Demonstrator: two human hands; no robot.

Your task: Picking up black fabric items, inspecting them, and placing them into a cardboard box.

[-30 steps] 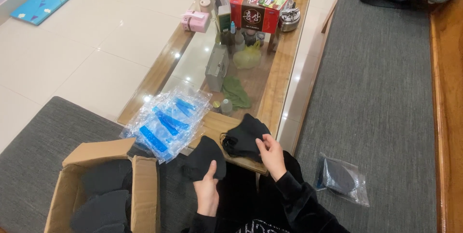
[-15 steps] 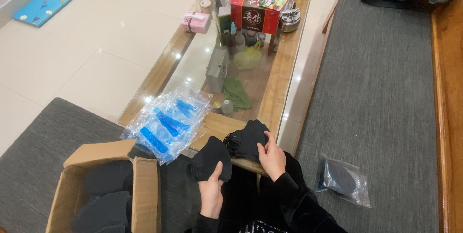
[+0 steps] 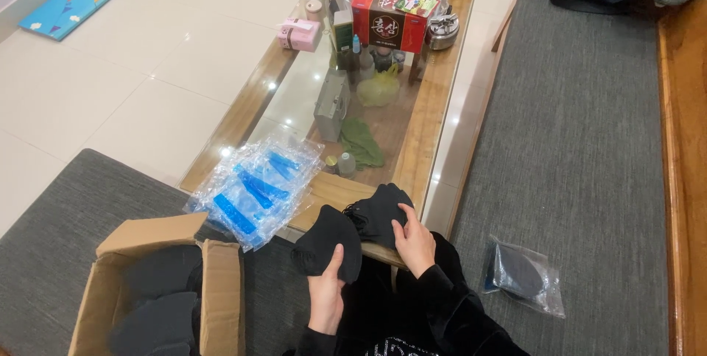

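My left hand grips a folded black face mask, thumb up on its front. My right hand rests on a second black mask that lies at the near edge of the glass-topped wooden coffee table. The two masks touch each other. A pile of clear plastic sleeves with blue strips lies on the table's near left corner. An open cardboard box with more black masks stands at my left on the grey cushion.
A clear bag holding a dark mask lies on the grey mat at my right. The table's far end carries a red box, a pink box, bottles and a metal pot. White tile floor is at left.
My left hand has lifted its mask up and right until it meets the mask under my right hand. My right hand has shifted slightly along its mask.
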